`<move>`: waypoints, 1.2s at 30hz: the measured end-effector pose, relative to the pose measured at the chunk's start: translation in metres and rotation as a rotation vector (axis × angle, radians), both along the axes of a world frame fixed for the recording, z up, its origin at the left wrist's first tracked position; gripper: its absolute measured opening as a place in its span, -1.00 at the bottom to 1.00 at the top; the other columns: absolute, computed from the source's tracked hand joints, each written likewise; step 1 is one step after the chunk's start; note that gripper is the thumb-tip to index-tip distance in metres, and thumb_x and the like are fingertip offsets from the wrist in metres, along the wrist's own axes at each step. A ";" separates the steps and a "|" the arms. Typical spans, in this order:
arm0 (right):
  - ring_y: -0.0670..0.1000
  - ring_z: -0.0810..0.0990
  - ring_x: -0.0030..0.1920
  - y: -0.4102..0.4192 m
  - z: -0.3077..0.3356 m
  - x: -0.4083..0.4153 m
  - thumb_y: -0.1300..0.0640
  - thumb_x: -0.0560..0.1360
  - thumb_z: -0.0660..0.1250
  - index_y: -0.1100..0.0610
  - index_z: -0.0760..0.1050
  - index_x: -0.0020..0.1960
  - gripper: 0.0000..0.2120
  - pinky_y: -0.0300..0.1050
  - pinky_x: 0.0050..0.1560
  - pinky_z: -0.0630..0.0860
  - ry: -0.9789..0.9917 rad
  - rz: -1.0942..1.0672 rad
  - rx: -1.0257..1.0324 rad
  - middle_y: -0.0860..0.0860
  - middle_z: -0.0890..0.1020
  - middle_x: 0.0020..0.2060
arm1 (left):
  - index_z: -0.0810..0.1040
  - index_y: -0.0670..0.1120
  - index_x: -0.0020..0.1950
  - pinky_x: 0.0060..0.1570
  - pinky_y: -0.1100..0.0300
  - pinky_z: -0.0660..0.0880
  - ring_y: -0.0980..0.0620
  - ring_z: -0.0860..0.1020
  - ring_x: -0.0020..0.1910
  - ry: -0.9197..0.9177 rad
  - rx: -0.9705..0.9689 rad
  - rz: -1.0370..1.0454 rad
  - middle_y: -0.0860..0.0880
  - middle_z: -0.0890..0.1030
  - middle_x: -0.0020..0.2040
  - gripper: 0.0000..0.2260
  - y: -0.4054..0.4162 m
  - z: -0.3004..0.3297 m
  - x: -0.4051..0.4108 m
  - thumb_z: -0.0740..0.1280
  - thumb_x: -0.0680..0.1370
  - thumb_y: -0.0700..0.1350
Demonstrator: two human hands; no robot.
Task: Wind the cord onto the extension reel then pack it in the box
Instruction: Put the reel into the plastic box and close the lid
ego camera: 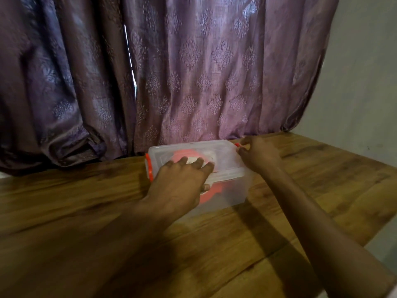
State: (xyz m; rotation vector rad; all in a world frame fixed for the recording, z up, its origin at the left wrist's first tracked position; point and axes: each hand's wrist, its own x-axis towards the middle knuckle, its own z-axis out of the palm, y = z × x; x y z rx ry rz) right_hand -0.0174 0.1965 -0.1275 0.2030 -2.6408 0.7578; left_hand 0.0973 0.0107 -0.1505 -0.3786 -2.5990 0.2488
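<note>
Though the translucent plastic blurs it, the orange extension reel (194, 157) lies inside the box (227, 190), which stands on the wooden table (86, 201) near the purple curtain (193, 72). The left hand (180, 183) lies flat with spread fingers on the lid (223, 151), gripping nothing. The right hand (256, 152) pinches the orange clasp (237, 144) at the far right end, mostly hiding it. The cord cannot be made out.

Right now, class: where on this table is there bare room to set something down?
Bare wood lies right of the clear box, toward the wall, and left of its orange latch, before the curtain. Near the box it is crowded: left hand on the lid, right hand at its far corner.
</note>
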 end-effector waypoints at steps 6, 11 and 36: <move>0.14 0.59 -0.07 0.005 0.000 -0.025 0.30 0.55 0.34 0.18 0.47 0.33 -0.65 0.09 -0.12 0.62 -0.246 0.092 -0.535 0.27 0.59 0.18 | 0.38 -0.01 0.30 -0.01 0.04 0.43 -0.11 0.50 0.19 0.046 0.083 0.090 0.02 0.55 0.25 -0.70 0.005 -0.002 -0.046 0.24 0.58 -0.02; 0.25 0.64 0.05 0.000 -0.001 -0.048 0.40 0.55 0.25 0.34 0.57 0.17 -0.77 0.20 0.14 0.59 -0.145 0.164 -0.603 0.33 0.66 0.12 | 0.39 -0.07 0.28 0.06 -0.02 0.42 -0.17 0.49 0.18 0.051 0.070 0.147 -0.05 0.56 0.21 -0.73 0.010 -0.003 -0.086 0.23 0.58 -0.09; 0.37 0.62 0.12 0.006 -0.025 -0.135 0.26 0.66 0.16 0.31 0.61 0.16 -0.73 0.21 0.17 0.54 0.080 0.169 -0.293 0.36 0.67 0.10 | 0.47 -0.06 0.18 -0.09 0.03 0.45 -0.16 0.57 0.05 0.157 0.084 0.030 -0.06 0.61 0.10 -0.77 0.011 -0.004 -0.151 0.24 0.57 -0.01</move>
